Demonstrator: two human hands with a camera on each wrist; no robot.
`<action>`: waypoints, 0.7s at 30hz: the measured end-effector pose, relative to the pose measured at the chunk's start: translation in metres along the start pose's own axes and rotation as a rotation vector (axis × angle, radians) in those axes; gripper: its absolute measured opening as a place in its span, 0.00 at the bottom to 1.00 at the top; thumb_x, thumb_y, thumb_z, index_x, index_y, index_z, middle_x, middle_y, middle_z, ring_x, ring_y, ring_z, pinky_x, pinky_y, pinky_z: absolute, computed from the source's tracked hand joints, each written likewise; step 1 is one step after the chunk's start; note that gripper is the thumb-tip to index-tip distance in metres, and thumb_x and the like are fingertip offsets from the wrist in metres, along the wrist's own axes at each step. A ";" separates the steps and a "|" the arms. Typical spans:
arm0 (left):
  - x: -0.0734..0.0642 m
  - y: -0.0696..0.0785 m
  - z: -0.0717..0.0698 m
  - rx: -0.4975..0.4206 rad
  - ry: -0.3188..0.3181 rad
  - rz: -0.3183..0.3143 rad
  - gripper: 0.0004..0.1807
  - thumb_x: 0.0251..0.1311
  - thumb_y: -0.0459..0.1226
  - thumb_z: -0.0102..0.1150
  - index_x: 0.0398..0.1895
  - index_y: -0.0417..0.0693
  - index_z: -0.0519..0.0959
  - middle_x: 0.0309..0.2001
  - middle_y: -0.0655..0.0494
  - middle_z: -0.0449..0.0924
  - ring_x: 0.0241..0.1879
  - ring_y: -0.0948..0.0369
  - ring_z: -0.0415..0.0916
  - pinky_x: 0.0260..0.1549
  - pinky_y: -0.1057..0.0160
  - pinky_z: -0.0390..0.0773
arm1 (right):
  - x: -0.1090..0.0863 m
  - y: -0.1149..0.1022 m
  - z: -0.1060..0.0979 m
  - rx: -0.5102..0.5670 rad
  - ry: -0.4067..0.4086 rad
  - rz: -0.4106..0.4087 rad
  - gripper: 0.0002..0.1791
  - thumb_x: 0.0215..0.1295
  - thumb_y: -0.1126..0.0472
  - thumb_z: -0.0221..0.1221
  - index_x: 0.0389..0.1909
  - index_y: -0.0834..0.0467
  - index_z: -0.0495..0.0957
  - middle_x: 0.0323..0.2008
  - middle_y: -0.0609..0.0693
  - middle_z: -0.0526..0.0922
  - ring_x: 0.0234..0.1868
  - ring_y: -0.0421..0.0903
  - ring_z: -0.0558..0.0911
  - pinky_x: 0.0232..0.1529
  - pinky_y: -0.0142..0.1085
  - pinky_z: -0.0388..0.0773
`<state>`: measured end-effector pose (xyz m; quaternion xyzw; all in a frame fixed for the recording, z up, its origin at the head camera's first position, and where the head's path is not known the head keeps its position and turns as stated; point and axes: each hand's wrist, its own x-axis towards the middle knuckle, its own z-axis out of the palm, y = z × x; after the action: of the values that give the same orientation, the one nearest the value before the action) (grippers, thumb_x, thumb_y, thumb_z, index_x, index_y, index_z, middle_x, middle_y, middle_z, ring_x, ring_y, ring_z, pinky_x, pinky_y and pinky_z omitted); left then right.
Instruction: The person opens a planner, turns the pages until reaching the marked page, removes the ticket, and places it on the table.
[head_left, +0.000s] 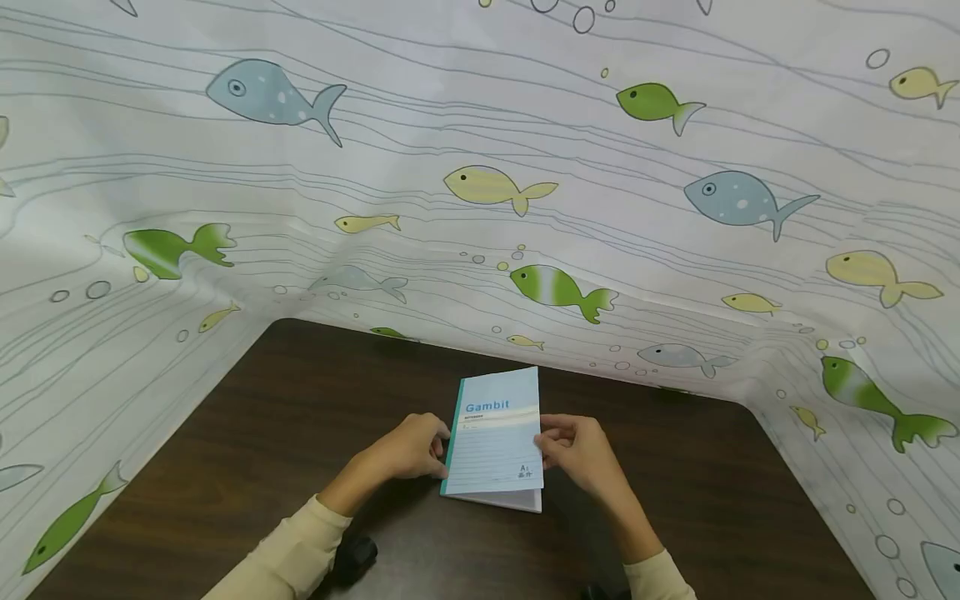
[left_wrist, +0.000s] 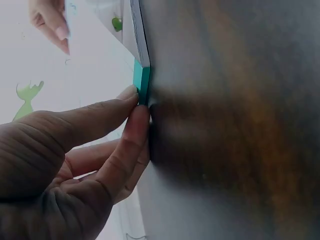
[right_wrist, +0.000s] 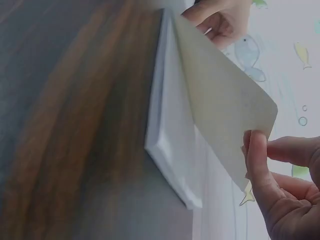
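A light-blue notebook [head_left: 495, 450] marked "Gambit", with a teal spine, lies on the dark table, its front cover lifted partway from the pages. At the spine [left_wrist: 142, 82], my left hand [head_left: 415, 447] pinches the edge between thumb and fingertips. My right hand [head_left: 581, 454] holds the cover's free edge between thumb and fingers. From the right wrist view, the pale inside of the cover [right_wrist: 225, 95] slants up from the white page block [right_wrist: 172, 145]. The fingers of my right hand [right_wrist: 280, 185] grip that cover near its outer corner.
Dark wood-grain table [head_left: 247, 433] spreads around the notebook. White sheeting [head_left: 420, 133] printed with fish rises along the back and both sides. A small black object [head_left: 356, 557] sits by the left sleeve.
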<state>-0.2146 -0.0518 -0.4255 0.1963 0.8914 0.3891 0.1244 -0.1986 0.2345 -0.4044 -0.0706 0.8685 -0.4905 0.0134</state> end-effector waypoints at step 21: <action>0.003 -0.007 -0.009 -0.206 -0.140 -0.038 0.32 0.62 0.30 0.75 0.65 0.24 0.72 0.37 0.47 0.83 0.32 0.57 0.88 0.38 0.57 0.88 | 0.024 -0.054 0.019 0.092 -0.227 -0.072 0.27 0.81 0.57 0.58 0.70 0.71 0.72 0.55 0.70 0.87 0.41 0.57 0.94 0.46 0.50 0.92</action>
<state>-0.2225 -0.0602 -0.4253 0.1922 0.8395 0.4615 0.2129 -0.2149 0.1880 -0.3671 -0.1560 0.8349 -0.5188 0.0972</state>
